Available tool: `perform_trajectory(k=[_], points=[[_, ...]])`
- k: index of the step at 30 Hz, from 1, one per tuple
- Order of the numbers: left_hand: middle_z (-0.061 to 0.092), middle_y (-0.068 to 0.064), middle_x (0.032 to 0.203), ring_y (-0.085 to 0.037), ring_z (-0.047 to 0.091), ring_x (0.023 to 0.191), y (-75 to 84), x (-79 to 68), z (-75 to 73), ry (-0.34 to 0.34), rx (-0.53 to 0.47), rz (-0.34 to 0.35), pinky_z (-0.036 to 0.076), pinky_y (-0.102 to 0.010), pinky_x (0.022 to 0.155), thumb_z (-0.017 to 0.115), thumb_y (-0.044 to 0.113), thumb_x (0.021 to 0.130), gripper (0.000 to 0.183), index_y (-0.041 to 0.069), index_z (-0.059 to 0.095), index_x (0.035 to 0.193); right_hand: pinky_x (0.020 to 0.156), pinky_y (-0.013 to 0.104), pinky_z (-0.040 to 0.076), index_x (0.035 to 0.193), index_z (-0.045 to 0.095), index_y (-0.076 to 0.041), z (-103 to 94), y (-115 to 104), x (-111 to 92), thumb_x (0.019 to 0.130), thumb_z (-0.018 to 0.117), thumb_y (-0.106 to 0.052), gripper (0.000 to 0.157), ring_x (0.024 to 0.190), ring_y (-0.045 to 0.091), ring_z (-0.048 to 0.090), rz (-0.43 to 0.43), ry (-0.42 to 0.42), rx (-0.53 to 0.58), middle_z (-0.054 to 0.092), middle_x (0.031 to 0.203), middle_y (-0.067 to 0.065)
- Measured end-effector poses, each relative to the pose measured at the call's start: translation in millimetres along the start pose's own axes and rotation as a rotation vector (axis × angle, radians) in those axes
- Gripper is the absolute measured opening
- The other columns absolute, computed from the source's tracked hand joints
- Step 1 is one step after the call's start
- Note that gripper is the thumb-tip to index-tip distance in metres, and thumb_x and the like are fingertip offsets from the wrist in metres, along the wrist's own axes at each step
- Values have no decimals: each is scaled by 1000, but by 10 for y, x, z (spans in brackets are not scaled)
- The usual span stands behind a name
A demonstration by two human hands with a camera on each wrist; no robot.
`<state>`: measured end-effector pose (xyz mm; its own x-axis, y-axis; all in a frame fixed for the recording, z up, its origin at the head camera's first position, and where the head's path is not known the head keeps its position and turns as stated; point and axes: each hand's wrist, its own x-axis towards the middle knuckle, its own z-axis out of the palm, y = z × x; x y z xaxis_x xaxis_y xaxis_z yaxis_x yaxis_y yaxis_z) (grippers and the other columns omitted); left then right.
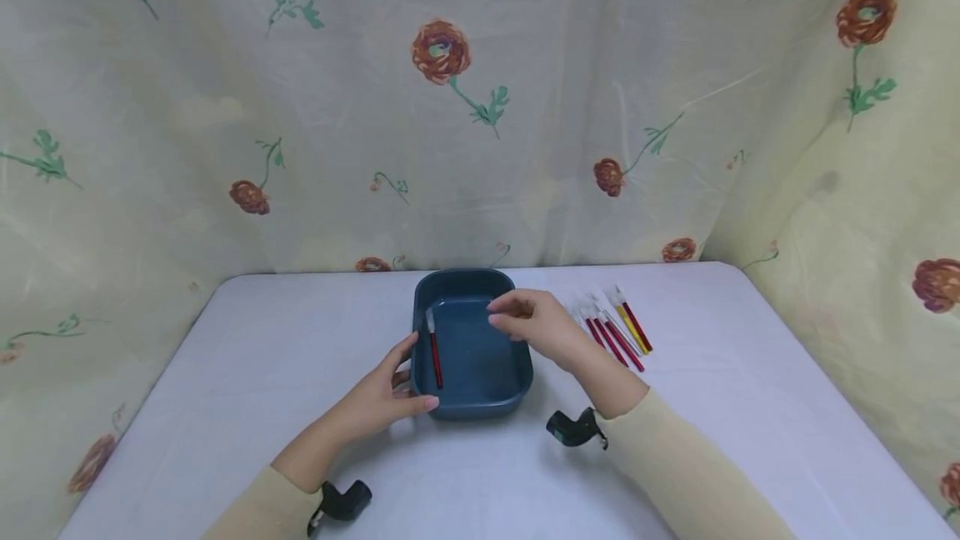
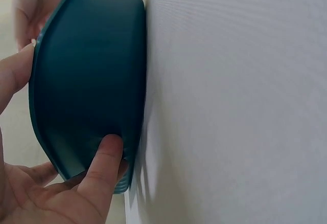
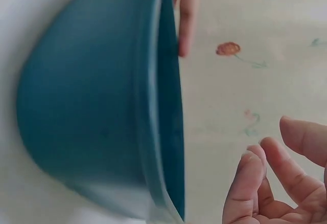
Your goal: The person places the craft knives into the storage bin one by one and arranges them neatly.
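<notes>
A dark blue-green rectangular basin [image 1: 480, 365] stands on the table. Inside it, along the left side, lies one paintbrush [image 1: 436, 357] with a red handle and a pale tip. My left hand [image 1: 375, 402] holds the basin's left side, the thumb at the near rim and other fingers against the outer wall [image 2: 87, 75]. Over the basin's right rim hovers my right hand [image 1: 543, 327]. Its fingers are loosely bent with nothing between them, and the thumb stands apart from the fingertips in the right wrist view [image 3: 278, 178].
Right of the basin lies a loose group of several paintbrushes [image 1: 617, 340], with red, yellow and whitish handles, partly behind my right hand. A white cloth covers the table [image 1: 750, 407]. Flowered curtains [image 1: 525, 148] hang behind it and at both sides.
</notes>
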<state>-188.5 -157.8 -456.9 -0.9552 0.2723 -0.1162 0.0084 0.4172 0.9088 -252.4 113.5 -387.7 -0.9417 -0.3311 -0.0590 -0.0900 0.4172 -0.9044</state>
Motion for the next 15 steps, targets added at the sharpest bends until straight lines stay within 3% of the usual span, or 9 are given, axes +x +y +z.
perform_trajectory(k=[8,15], points=[[20,-16,164,-41,39,142,23,4,-16,-17,-23,28,45,-47,106,83,29,85,102,21,16,162,85,35,57,122,68,-10,-322,50,-122,98,67,-26,29,105,29,63,-25,45,-38,70,113,9],[22,-16,164,-42,39,141,45,-15,-8,-1,-14,8,46,-49,105,83,29,84,101,21,18,161,90,41,56,125,66,-11,-607,231,-219,99,66,-30,32,108,30,61,4,87,-78,67,119,10]])
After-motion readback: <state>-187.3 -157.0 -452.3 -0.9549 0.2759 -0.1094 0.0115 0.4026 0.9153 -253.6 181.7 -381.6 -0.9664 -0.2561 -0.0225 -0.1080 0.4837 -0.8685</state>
